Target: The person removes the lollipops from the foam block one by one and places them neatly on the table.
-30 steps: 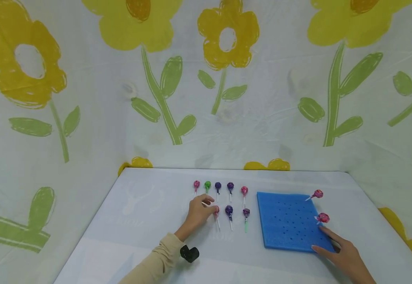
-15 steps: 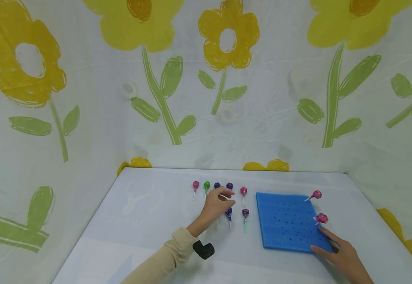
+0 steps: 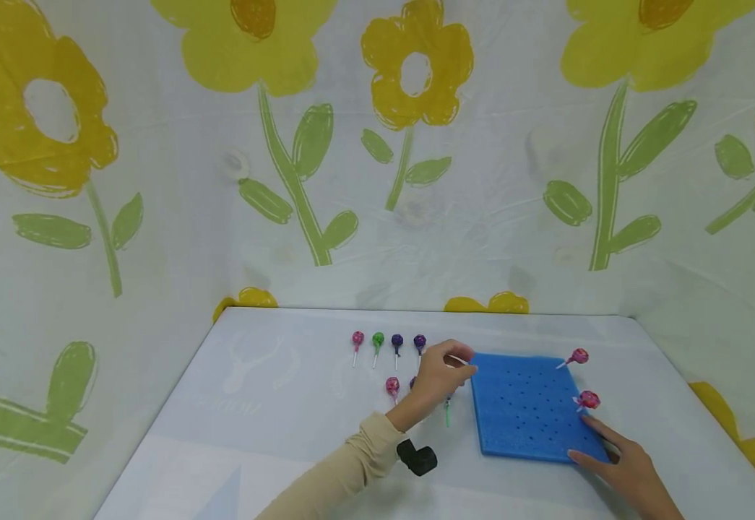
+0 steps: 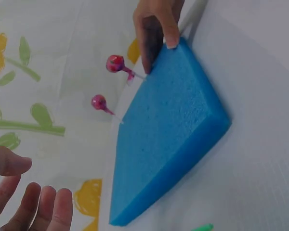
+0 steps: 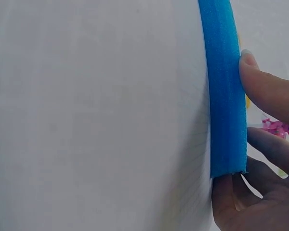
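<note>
My left hand (image 3: 445, 368) is over the right end of the lollipop rows, by the left edge of a blue foam board (image 3: 507, 433). In the left wrist view its thumb and fingers (image 4: 38, 202) are apart with nothing between them. My right hand (image 3: 631, 466) grips the board's near right corner; the right wrist view shows the thumb (image 5: 260, 86) against the foam and fingers round the edge. Two pink lollipops (image 3: 589, 399) stick out by their sticks along the board's right side. Small holes dot its top. The left hand hides some lollipops behind it.
A back row on the white table (image 3: 253, 426) shows a pink lollipop (image 3: 357, 338), a green lollipop (image 3: 378, 339) and two purple ones (image 3: 397, 341). Nearer lies another pink lollipop (image 3: 393, 386). A green stick (image 3: 448, 414) shows below the left hand. Flower-printed cloth (image 3: 494, 180) surrounds the table.
My left hand has moved right, from beside the near pink lollipop to the board's left edge, and that lollipop still lies on the table. The right hand has stayed at the board's corner.
</note>
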